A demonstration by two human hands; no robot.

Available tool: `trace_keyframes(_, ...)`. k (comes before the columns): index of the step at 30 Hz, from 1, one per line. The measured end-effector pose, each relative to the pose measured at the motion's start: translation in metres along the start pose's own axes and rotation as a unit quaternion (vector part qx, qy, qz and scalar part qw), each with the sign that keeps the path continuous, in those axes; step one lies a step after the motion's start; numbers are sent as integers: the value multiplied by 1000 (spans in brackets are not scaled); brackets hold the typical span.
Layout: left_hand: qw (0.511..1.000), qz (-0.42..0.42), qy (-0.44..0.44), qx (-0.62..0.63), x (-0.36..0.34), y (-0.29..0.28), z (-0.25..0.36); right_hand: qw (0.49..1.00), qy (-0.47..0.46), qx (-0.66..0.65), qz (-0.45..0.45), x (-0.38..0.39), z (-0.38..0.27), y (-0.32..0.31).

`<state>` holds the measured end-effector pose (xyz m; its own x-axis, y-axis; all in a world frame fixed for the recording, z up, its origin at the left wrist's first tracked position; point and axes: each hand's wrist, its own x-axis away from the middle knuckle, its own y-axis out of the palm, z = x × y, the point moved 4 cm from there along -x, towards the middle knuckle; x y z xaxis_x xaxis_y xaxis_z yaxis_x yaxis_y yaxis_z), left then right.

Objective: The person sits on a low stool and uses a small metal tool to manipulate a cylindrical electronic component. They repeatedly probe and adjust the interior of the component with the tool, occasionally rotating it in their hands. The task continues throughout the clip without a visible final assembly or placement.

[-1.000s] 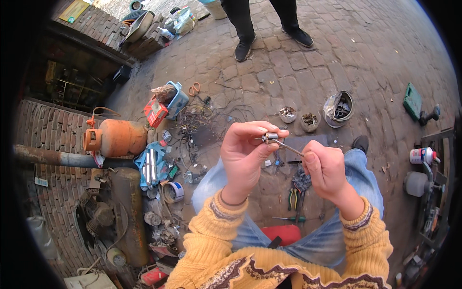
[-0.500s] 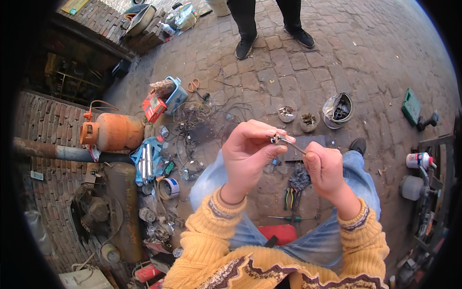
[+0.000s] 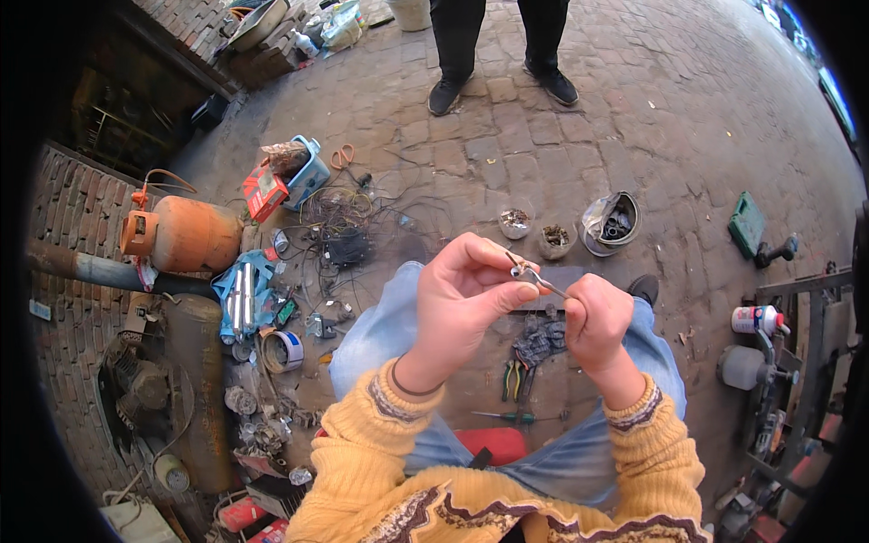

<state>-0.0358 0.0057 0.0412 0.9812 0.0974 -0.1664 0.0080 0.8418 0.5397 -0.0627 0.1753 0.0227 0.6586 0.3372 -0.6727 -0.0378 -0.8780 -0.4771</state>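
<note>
While the person sits over a brick floor, both hands meet above the knees. Left hand pinches a small metal part between thumb and fingertips, closed firmly on it. Right hand is curled into a fist around a thin metal tool, whose tip touches the part. The part looks light, hard and stiff, perhaps slippery; its exact shape is too small to tell, so a pinch at its sides suits it best. Pliers and a screwdriver lie below; an orange gas tank stands well apart.
</note>
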Motion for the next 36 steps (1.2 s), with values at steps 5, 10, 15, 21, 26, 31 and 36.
trace_keyframes(5, 991, -30, 73, -107, 3, 6, 3, 871, 246, -424, -37, 7, -6, 12)
trace_keyframes(10, 961, -22, 190, -200, 1, 6, 9, 896, 220, -384, -47, -5, -4, -10)
trace_keyframes(15, 935, 27, 227, -270, -1, 0, 16, 977, 118, -152, -95, -9, -15, -12)
trace_keyframes(21, 904, 67, 238, -349, -1, 1, 16, 991, 90, -61, -76, -13, -19, -11)
trace_keyframes(26, 888, 68, 260, -373, -3, 0, 16, 991, 95, -2, -95, -13, -19, -13)
trace_keyframes(31, 851, 38, 281, -442, -2, 3, 18, 991, 90, 32, -91, -14, -20, -12)
trace_keyframes(36, 815, 47, 309, -487, -3, 4, 21, 991, 90, 47, -91, -14, -21, -13)
